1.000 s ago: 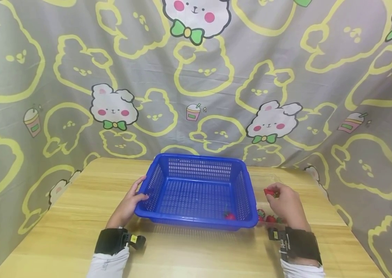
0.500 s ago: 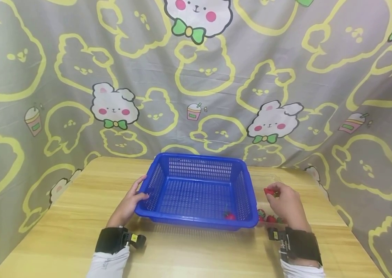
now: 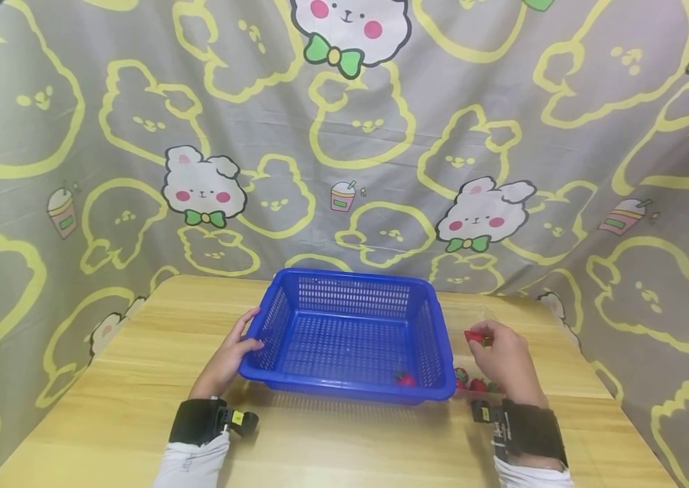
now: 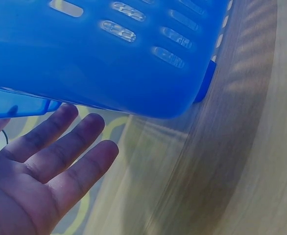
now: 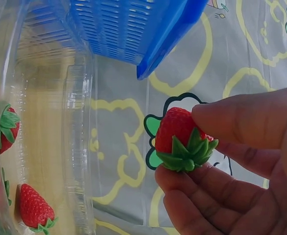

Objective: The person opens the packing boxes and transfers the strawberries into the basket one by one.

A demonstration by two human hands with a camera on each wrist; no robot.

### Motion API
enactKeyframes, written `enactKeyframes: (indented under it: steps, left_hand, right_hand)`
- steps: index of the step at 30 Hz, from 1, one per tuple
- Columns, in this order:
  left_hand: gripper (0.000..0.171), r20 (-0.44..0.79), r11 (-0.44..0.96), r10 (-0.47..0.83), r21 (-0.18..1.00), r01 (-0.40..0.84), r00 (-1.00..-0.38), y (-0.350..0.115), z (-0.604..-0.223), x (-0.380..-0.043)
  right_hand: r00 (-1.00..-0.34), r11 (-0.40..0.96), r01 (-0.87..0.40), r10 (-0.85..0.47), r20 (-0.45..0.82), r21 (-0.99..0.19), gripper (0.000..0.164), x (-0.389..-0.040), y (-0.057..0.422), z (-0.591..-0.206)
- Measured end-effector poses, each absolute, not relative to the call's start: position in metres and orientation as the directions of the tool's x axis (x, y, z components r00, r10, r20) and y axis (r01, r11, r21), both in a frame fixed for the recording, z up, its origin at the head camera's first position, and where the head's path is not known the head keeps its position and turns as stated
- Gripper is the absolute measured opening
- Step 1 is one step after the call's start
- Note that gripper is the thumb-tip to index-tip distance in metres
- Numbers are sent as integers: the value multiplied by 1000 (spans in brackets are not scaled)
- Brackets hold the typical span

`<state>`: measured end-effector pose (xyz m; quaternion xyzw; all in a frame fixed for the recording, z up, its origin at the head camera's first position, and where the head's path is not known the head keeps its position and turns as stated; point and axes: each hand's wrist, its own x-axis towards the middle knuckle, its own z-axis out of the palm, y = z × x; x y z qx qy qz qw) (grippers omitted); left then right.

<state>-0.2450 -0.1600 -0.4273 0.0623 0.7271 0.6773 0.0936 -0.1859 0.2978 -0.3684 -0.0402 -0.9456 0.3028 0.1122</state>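
Observation:
My right hand [image 3: 503, 356] pinches a red strawberry [image 5: 175, 129] between thumb and fingers, its green leafy cap toward the wrist camera. It is held above a clear plastic box [image 5: 80, 142] where more strawberries [image 5: 35, 208] lie. A blue slotted basket [image 3: 344, 391] stands in the middle of the table, left of that box. One strawberry [image 3: 405, 381] sits inside, at its near right corner. At the basket's left rim my left hand [image 3: 228, 356] holds on, thumb over the edge. In the left wrist view, several fingers [image 4: 89, 169] reach out straight beside the basket's outer wall.
The wooden table [image 3: 344, 447] carries everything. Behind and on both sides hangs a grey curtain [image 3: 296, 102] with yellow outlines and white bunny prints. The box is partly hidden by the right hand and the basket.
The head view has shifted very slightly. Both hands, the basket and the pinched strawberry keep their places.

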Motion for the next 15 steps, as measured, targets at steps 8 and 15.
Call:
enactKeyframes:
  steps: [8, 15]
  left_hand:
    - [73, -64, 100, 204, 994, -45, -977, -159, -427, -246]
    - [72, -63, 102, 200, 994, -43, -978, -160, -428, -246]
  right_hand:
    - [-970, 814, -6, 136, 201, -581, 25, -185, 296, -366]
    - [-963, 820, -22, 136, 231, -572, 24, -184, 294, -366]
